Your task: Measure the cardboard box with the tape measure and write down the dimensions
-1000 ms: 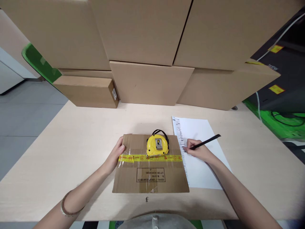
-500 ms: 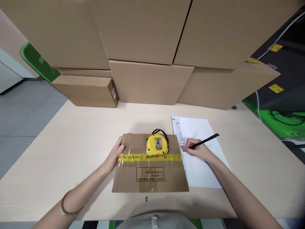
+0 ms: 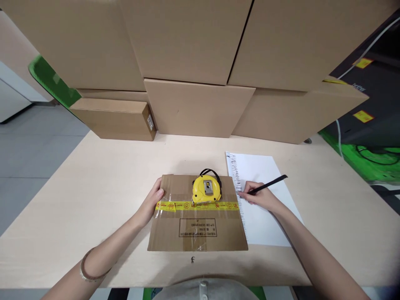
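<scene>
A brown cardboard box [image 3: 200,243] with yellow printed tape across it sits in front of me. My left hand [image 3: 151,201] grips its left edge, the thumb on top and the other fingers hidden behind the side. On the box lies a yellow tape measure [image 3: 204,189] with a black wrist strap. My right hand [image 3: 258,196] is closed round a black pen [image 3: 271,183], its tip down at the left part of a white sheet of paper [image 3: 268,225]. Small handwriting runs down the sheet's left margin, beside the box's right edge.
Large cardboard boxes [image 3: 200,110] are stacked along the back of the pale table [image 3: 115,166]. A smaller carton [image 3: 117,123] stands at the back left. To the right are a dark machine [image 3: 350,112] with yellow labels and a white cable [image 3: 339,139].
Both hands, the box and the pen hold nearly the same positions. Only a very slight shift of the whole view shows.
</scene>
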Action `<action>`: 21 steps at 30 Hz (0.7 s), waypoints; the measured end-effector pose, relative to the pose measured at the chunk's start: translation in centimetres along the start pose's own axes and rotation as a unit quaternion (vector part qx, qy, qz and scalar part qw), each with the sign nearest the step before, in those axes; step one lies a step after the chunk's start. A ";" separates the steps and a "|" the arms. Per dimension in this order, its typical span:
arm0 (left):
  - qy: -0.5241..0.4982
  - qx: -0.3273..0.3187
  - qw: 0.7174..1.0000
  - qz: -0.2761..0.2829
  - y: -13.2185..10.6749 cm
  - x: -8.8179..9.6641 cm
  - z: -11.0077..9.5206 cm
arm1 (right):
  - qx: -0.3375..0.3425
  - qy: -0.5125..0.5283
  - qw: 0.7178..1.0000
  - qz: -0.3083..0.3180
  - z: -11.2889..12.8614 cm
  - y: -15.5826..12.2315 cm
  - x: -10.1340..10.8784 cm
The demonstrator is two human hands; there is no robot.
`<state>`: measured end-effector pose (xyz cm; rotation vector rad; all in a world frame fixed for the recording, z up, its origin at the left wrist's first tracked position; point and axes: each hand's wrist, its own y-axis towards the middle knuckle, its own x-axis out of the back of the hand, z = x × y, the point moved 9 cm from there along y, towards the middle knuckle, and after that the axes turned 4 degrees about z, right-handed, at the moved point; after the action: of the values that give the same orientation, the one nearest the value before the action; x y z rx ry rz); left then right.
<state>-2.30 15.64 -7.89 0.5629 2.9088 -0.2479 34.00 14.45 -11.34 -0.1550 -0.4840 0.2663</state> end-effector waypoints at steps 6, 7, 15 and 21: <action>-0.004 -0.001 1.000 0.006 0.1 -0.1 -0.1 | -0.001 -0.001 1.000 -0.013 -0.1 0.0 0.3; -0.004 -0.005 1.000 0.008 0.1 -0.1 -0.1 | -0.003 -0.001 1.000 -0.010 -0.2 0.0 0.2; 0.012 -0.005 1.000 0.002 0.1 0.1 -0.1 | -0.005 0.001 1.000 -0.009 -0.6 -0.1 0.3; 0.001 -0.005 1.000 0.017 0.1 -0.2 -0.1 | -0.006 -0.002 1.000 -0.019 -0.4 -0.1 0.5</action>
<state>-2.14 15.67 -7.76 0.6099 2.8977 -0.2298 34.66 14.42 -11.46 -0.1568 -0.4912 0.2264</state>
